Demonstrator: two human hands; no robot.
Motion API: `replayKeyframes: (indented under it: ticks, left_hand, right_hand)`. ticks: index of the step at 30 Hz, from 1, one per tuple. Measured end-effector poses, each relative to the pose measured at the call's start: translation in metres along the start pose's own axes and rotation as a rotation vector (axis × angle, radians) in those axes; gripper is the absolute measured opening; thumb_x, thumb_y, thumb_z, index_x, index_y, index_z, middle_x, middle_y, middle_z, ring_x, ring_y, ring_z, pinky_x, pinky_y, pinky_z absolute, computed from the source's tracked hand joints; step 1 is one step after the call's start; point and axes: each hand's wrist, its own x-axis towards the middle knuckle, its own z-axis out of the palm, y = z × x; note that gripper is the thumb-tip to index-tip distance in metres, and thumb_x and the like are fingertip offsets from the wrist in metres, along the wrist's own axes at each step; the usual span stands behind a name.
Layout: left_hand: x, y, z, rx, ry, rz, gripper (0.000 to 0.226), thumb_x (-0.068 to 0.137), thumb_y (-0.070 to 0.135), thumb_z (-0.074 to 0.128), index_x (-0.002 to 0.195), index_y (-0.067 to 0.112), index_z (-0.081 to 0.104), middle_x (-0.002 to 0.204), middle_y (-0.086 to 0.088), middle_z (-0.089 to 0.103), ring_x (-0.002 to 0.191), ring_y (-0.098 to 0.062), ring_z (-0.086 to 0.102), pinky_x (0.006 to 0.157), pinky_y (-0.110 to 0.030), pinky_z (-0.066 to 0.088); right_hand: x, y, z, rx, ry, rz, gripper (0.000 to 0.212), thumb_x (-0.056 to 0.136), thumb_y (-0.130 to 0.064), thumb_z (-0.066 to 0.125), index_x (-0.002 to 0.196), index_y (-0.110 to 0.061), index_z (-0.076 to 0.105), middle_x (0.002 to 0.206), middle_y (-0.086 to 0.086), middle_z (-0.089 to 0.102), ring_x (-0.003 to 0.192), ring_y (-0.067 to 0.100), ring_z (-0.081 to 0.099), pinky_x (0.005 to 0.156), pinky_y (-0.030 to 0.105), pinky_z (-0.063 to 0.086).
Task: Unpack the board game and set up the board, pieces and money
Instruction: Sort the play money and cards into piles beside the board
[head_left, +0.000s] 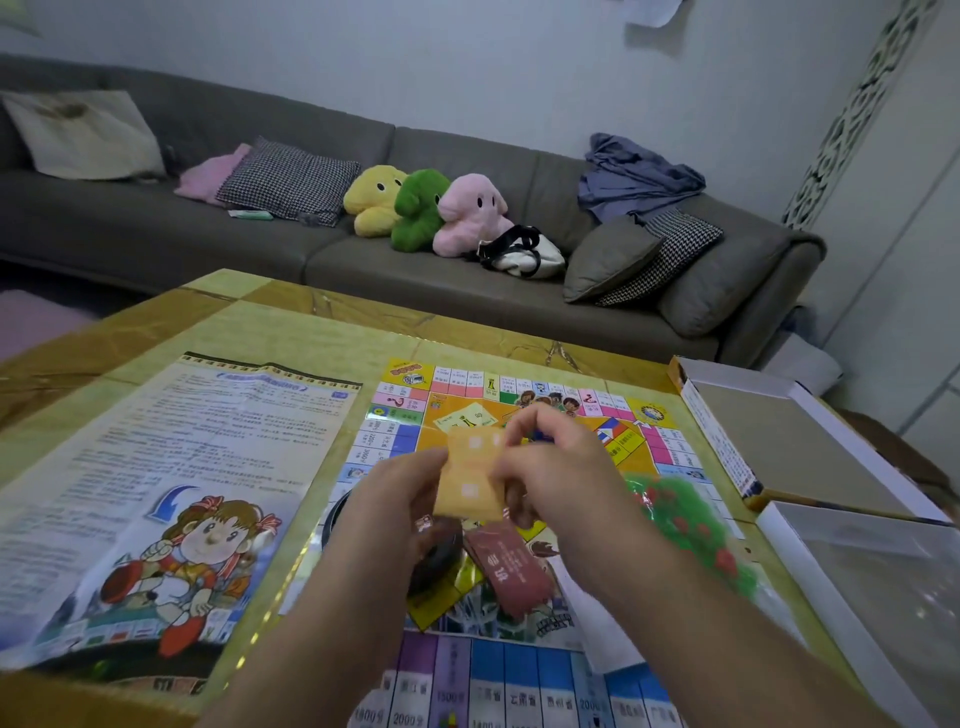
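While both hands (415, 499) (550, 467) hold yellow cards (470, 480), print blurs.

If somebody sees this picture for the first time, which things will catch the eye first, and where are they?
First, the left hand and right hand at the centre, together holding an orange stack of cards above the colourful game board. Next, the large rules sheet lying left of the board, and three plush toys in a row on the grey sofa behind.
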Motion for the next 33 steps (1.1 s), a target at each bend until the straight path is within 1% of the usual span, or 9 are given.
replayKeyframes:
  ticks: [3,6,10,12,15,20,26,30,33]
  left_hand:
    - [0.011,-0.002,-0.009,0.081,0.137,0.052,0.01,0.095,0.013,0.067,0.104,0.01,0.07,0.096,-0.015,0.078,0.101,-0.035,0.072,0.1,-0.055,0.055]
    - [0.017,-0.004,-0.012,0.11,0.141,0.036,0.009,0.092,0.005,0.069,0.1,0.01,0.072,0.073,-0.008,0.077,0.089,-0.036,0.069,0.091,-0.053,0.055]
    - [0.028,-0.004,-0.018,0.105,0.153,0.036,0.009,0.09,0.004,0.071,0.096,0.011,0.073,0.078,-0.012,0.076,0.095,-0.041,0.072,0.08,-0.048,0.055]
    - [0.028,-0.005,-0.019,0.1,0.148,0.049,0.011,0.09,0.002,0.071,0.096,0.011,0.073,0.084,-0.015,0.076,0.096,-0.04,0.073,0.077,-0.046,0.055]
    - [0.028,-0.005,-0.021,0.108,0.127,0.07,0.013,0.09,0.0,0.068,0.095,0.011,0.072,0.086,-0.014,0.076,0.089,-0.031,0.073,0.072,-0.044,0.054]
    - [0.028,-0.006,-0.024,0.131,0.12,0.077,0.02,0.089,-0.007,0.062,0.093,0.011,0.071,0.089,-0.011,0.078,0.089,-0.03,0.073,0.069,-0.039,0.052]
    - [0.028,-0.003,-0.02,0.153,0.114,0.073,0.029,0.086,-0.016,0.056,0.091,0.009,0.072,0.079,-0.005,0.077,0.09,-0.029,0.073,0.065,-0.034,0.051]
    - [0.028,-0.005,-0.019,0.179,0.122,0.078,0.03,0.085,-0.016,0.056,0.087,0.009,0.073,0.08,-0.006,0.076,0.091,-0.03,0.071,0.07,-0.035,0.051]
    - [0.025,-0.007,-0.017,0.202,0.14,0.09,0.029,0.087,-0.012,0.056,0.087,0.011,0.074,0.086,-0.007,0.077,0.094,-0.03,0.071,0.078,-0.039,0.054]
  right_hand:
    - [0.056,-0.002,0.014,-0.055,0.104,0.028,0.014,0.089,-0.001,0.061,0.09,-0.009,0.073,0.067,0.009,0.062,0.055,0.02,0.053,0.048,0.029,0.044]
    - [0.111,-0.001,0.029,-0.205,0.221,0.035,0.014,0.087,-0.006,0.06,0.085,-0.002,0.073,0.071,0.01,0.064,0.062,0.023,0.056,0.054,0.034,0.044]
    - [0.152,-0.002,0.05,-0.352,0.277,0.027,0.007,0.088,-0.006,0.06,0.081,-0.003,0.061,0.077,0.01,0.062,0.062,0.021,0.052,0.049,0.025,0.033]
    - [0.159,0.0,0.056,-0.422,0.254,0.033,0.012,0.092,-0.008,0.06,0.08,-0.005,0.057,0.078,0.008,0.058,0.066,0.021,0.053,0.051,0.027,0.037]
    - [0.166,0.005,0.061,-0.533,0.205,0.039,0.014,0.094,-0.012,0.059,0.082,-0.008,0.053,0.08,0.006,0.057,0.084,0.027,0.063,0.063,0.032,0.047]
    - [0.167,0.009,0.062,-0.757,0.104,0.005,0.016,0.093,-0.012,0.058,0.078,-0.011,0.054,0.078,0.006,0.058,0.068,0.019,0.055,0.053,0.03,0.042]
    - [0.166,0.009,0.061,-1.022,0.016,-0.026,0.013,0.09,-0.018,0.058,0.078,-0.013,0.057,0.076,0.004,0.055,0.07,0.021,0.054,0.05,0.029,0.04]
    - [0.148,0.002,0.048,-0.951,0.067,-0.135,0.012,0.086,-0.008,0.056,0.075,-0.009,0.06,0.073,0.006,0.057,0.066,0.023,0.056,0.052,0.033,0.045]
    - [0.111,-0.002,0.024,-0.862,-0.024,-0.228,0.021,0.09,-0.002,0.053,0.093,-0.009,0.073,0.092,0.008,0.07,0.084,0.022,0.067,0.065,0.038,0.059]
